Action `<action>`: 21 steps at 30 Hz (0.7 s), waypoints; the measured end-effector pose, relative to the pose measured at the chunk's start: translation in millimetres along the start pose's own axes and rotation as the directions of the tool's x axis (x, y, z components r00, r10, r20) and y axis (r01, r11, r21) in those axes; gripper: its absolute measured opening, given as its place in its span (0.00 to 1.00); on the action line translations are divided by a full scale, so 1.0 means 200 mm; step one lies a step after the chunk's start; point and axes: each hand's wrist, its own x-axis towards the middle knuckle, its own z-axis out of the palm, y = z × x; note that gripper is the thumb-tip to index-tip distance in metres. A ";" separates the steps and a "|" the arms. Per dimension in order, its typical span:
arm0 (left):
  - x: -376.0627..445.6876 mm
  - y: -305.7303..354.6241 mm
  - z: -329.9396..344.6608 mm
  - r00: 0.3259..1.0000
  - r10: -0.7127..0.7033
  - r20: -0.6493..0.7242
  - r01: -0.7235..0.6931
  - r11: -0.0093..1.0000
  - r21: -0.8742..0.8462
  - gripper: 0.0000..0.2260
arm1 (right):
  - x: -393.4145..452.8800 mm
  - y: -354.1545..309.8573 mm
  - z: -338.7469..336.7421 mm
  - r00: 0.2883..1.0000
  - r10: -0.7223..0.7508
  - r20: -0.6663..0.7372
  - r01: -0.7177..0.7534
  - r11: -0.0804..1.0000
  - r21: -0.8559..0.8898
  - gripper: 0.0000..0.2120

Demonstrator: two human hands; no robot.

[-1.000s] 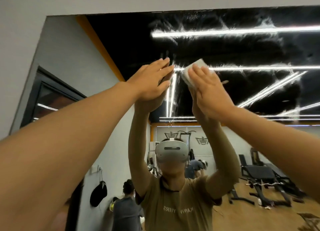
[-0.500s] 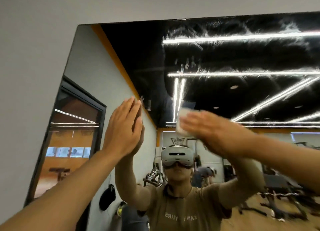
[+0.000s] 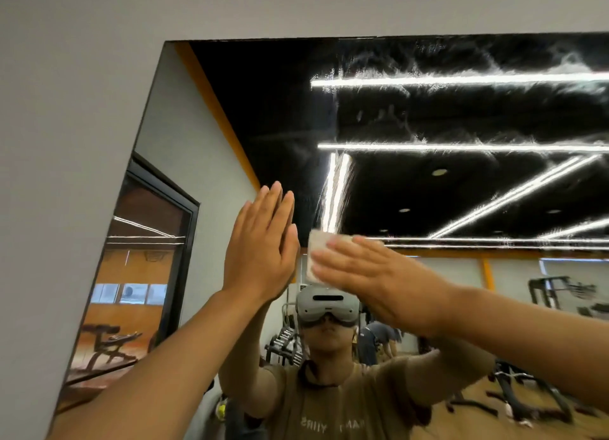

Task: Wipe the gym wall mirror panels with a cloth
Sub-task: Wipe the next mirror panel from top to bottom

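Note:
A large wall mirror fills the view ahead, its upper glass streaked with white smears. My left hand lies flat against the glass with fingers straight and close together, holding nothing. My right hand presses a small white cloth flat onto the mirror just right of the left hand. Only the cloth's left edge shows past my fingers. My own reflection with raised arms stands directly behind both hands.
A grey wall borders the mirror's left and top edges. A vertical seam divides the mirror panels above my hands. The reflection shows gym benches, weight racks and other people behind me.
Both hands have slid down the glass from the upper streaked area. The right hand with the cloth has turned from pointing up to pointing left; the view has shifted right.

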 end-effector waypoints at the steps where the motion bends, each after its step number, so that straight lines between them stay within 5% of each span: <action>1: 0.00 0.00 0.00 1.000 0.001 -0.001 -0.001 1.000 -0.007 0.26 | -0.01 0.00 0.01 0.998 -0.046 0.041 0.047 0.999 -0.019 0.30; 6: 0.00 -0.01 0.00 1.000 0.009 0.002 -0.009 0.999 -0.039 0.26 | 0.24 0.29 -0.15 0.984 0.125 -0.125 -0.130 0.991 -0.034 0.30; 9: 0.00 -0.01 0.01 1.000 0.005 -0.004 -0.005 0.999 -0.046 0.26 | 0.45 0.50 -0.30 0.911 0.303 -0.279 -0.314 0.949 0.007 0.23; 12: 0.00 -0.01 0.01 1.000 0.010 -0.014 -0.010 0.999 -0.044 0.26 | 0.60 0.58 -0.35 0.818 0.509 -0.267 -0.508 0.858 0.078 0.25; 21: 0.00 -0.02 -0.01 0.999 0.034 0.010 -0.034 0.999 -0.022 0.26 | 0.01 -0.21 0.10 0.976 0.204 -0.078 -0.204 0.979 0.007 0.33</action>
